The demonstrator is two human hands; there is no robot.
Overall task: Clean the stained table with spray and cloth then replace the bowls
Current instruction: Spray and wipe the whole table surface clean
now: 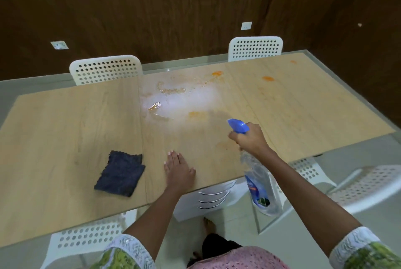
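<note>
While the left hand (179,172) lies flat on the wood-grain counter (65,129), a clear plastic blue-nozzled spray bottle (258,179) is gripped by right-hand fingers (235,137); a fuzzy navy cloth (120,173) is folded nearby.

A clear plastic spray bottle (258,184) with a blue trigger head tilts nozzle-forward above the light wood-grain worktop (65,129), gripped at the neck. Orange stains (217,73) and wet smears mark the middle. A dark blue folded cloth (120,173) lies flat near the front edge.

Soft, even indoor light from overhead — a white glare pools on my wet light-wood table (65,129). Edges bow with wide-angle distortion, and everything looks slightly soft.
</note>
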